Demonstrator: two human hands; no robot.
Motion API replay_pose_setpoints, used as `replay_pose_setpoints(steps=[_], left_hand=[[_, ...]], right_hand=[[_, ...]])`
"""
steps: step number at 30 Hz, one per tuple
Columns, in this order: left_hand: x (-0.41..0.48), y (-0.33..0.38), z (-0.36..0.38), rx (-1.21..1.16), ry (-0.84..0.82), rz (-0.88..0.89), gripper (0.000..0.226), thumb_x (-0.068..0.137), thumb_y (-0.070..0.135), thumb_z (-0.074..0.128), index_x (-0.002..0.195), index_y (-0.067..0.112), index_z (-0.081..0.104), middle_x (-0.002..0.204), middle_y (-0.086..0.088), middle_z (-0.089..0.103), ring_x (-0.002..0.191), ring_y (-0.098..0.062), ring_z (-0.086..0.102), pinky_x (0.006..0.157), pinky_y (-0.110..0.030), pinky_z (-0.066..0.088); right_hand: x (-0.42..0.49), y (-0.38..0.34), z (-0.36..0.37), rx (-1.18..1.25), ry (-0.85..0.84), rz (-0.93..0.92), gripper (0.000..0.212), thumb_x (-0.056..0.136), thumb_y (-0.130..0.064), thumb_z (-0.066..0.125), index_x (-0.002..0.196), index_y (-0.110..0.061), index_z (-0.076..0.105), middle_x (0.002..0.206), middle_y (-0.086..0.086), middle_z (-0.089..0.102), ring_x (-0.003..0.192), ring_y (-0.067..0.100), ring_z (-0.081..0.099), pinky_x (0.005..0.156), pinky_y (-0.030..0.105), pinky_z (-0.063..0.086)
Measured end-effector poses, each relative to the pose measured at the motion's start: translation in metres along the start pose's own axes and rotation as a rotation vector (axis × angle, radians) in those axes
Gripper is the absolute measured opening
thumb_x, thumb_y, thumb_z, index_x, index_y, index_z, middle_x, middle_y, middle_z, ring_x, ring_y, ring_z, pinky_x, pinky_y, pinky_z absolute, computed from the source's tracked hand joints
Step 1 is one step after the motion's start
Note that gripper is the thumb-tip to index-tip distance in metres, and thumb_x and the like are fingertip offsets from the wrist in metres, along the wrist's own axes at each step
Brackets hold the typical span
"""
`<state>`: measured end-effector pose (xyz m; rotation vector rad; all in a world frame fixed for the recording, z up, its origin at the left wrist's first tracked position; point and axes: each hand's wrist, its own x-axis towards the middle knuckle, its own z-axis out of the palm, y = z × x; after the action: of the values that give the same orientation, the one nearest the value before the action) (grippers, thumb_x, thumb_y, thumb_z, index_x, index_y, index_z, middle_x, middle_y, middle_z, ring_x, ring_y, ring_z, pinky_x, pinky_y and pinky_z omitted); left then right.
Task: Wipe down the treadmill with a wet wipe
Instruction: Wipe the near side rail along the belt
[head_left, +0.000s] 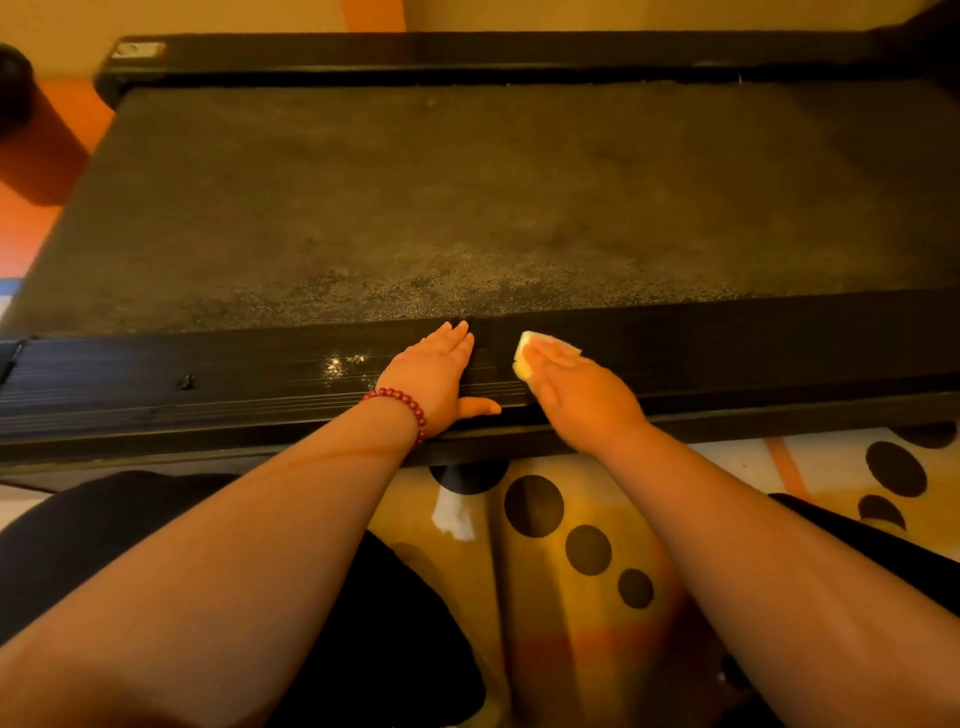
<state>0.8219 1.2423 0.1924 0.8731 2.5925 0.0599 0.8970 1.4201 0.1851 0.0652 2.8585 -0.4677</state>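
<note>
The black treadmill (467, 208) lies across the view, its dusty running belt beyond a ribbed near side rail (208, 374). My left hand (439, 371) rests flat on that rail with straight fingers and the thumb out to the right; a red bead bracelet sits on its wrist. Just to the right, my right hand (571, 384) presses a folded wet wipe (540, 345) flat onto the rail. The wipe's pale edges show beyond the fingertips and at the hand's left side. A patch of pale specks (340, 364) marks the rail left of my left hand.
A patterned mat with black dots (571, 540) covers the floor under my arms, with a white scrap (454, 512) on it. My dark-clothed legs lie at lower left and right. An orange-brown cylinder (36, 150) stands at the far left by the treadmill's corner.
</note>
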Motion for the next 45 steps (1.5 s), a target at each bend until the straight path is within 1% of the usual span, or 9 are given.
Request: replay_pose_setpoints(steps=[4, 10, 15, 21, 24, 27, 32, 38, 45], left_hand=[[-0.002, 0.0, 0.0, -0.026, -0.015, -0.011, 0.098, 0.084, 0.067, 0.048, 0.153, 0.015, 0.003, 0.161, 0.002, -0.004, 0.147, -0.015, -0.002, 0.12, -0.04, 0.013], [-0.009, -0.005, 0.0, -0.032, -0.007, 0.007, 0.093, 0.087, 0.064, 0.047, 0.153, 0.015, 0.005, 0.161, 0.001, -0.002, 0.147, -0.014, -0.001, 0.12, -0.038, 0.011], [-0.014, -0.01, 0.001, -0.026, -0.013, 0.011, 0.089, 0.089, 0.062, 0.045, 0.153, 0.014, 0.004, 0.161, 0.0, -0.002, 0.147, -0.015, -0.001, 0.12, -0.037, 0.01], [-0.012, -0.008, 0.006, -0.009, -0.004, -0.01, 0.088, 0.09, 0.061, 0.043, 0.153, 0.014, 0.003, 0.161, 0.0, -0.003, 0.147, -0.016, -0.001, 0.12, -0.037, 0.011], [-0.012, -0.006, 0.005, -0.005, -0.013, -0.014, 0.088, 0.09, 0.061, 0.043, 0.153, 0.014, 0.003, 0.161, 0.001, -0.003, 0.147, -0.016, -0.001, 0.12, -0.039, 0.013], [-0.011, -0.005, 0.005, -0.002, -0.018, -0.02, 0.088, 0.09, 0.061, 0.044, 0.153, 0.014, 0.003, 0.161, 0.0, -0.003, 0.147, -0.017, -0.001, 0.119, -0.038, 0.014], [-0.012, -0.006, 0.007, 0.017, -0.007, -0.018, 0.087, 0.091, 0.062, 0.041, 0.153, 0.014, 0.003, 0.161, -0.001, -0.002, 0.147, -0.017, 0.0, 0.12, -0.039, 0.013], [-0.017, -0.01, 0.007, 0.107, 0.052, 0.024, 0.083, 0.092, 0.063, 0.036, 0.153, 0.013, 0.008, 0.161, -0.004, 0.004, 0.147, -0.02, 0.002, 0.118, -0.036, 0.006], [-0.025, -0.019, 0.007, 0.075, 0.034, 0.038, 0.077, 0.095, 0.056, 0.037, 0.153, 0.014, 0.007, 0.161, -0.003, 0.002, 0.147, -0.019, 0.003, 0.118, -0.035, 0.011]], right_hand=[[0.002, 0.004, -0.002, -0.035, 0.078, 0.206, 0.043, 0.103, -0.018, 0.033, 0.145, -0.016, 0.03, 0.152, 0.007, 0.033, 0.127, 0.028, 0.047, 0.094, 0.04, 0.044], [-0.01, -0.011, 0.007, -0.025, -0.034, -0.08, 0.049, 0.106, -0.025, 0.026, 0.153, -0.019, 0.019, 0.161, -0.002, 0.013, 0.147, 0.014, 0.016, 0.115, 0.034, 0.023], [-0.006, 0.001, 0.004, 0.005, 0.1, 0.228, 0.044, 0.104, -0.02, 0.027, 0.147, -0.016, 0.03, 0.153, 0.006, 0.032, 0.13, 0.028, 0.043, 0.098, 0.039, 0.04], [-0.02, -0.019, 0.016, 0.032, 0.021, -0.055, 0.049, 0.105, -0.024, 0.029, 0.153, -0.018, 0.021, 0.161, -0.003, 0.016, 0.146, 0.014, 0.017, 0.114, 0.033, 0.024], [-0.019, 0.005, 0.01, 0.02, 0.057, 0.102, 0.045, 0.105, -0.021, 0.029, 0.15, -0.015, 0.028, 0.157, 0.004, 0.027, 0.139, 0.022, 0.034, 0.107, 0.036, 0.033], [-0.016, 0.006, 0.008, 0.055, 0.087, 0.225, 0.048, 0.105, -0.023, 0.024, 0.153, -0.016, 0.02, 0.16, 0.003, 0.017, 0.146, 0.02, 0.02, 0.113, 0.036, 0.025], [-0.028, -0.014, 0.02, 0.011, 0.003, -0.115, 0.05, 0.105, -0.029, 0.026, 0.153, -0.019, 0.017, 0.161, -0.003, 0.011, 0.148, 0.01, 0.008, 0.116, 0.028, 0.014], [-0.025, -0.005, 0.021, 0.018, 0.122, 0.162, 0.05, 0.105, -0.029, 0.023, 0.153, -0.016, 0.016, 0.161, 0.001, 0.013, 0.148, 0.015, 0.013, 0.116, 0.032, 0.019], [-0.032, -0.026, 0.031, 0.005, 0.098, -0.028, 0.051, 0.105, -0.033, 0.025, 0.154, -0.019, 0.017, 0.161, -0.001, 0.013, 0.148, 0.013, 0.01, 0.117, 0.032, 0.017]])
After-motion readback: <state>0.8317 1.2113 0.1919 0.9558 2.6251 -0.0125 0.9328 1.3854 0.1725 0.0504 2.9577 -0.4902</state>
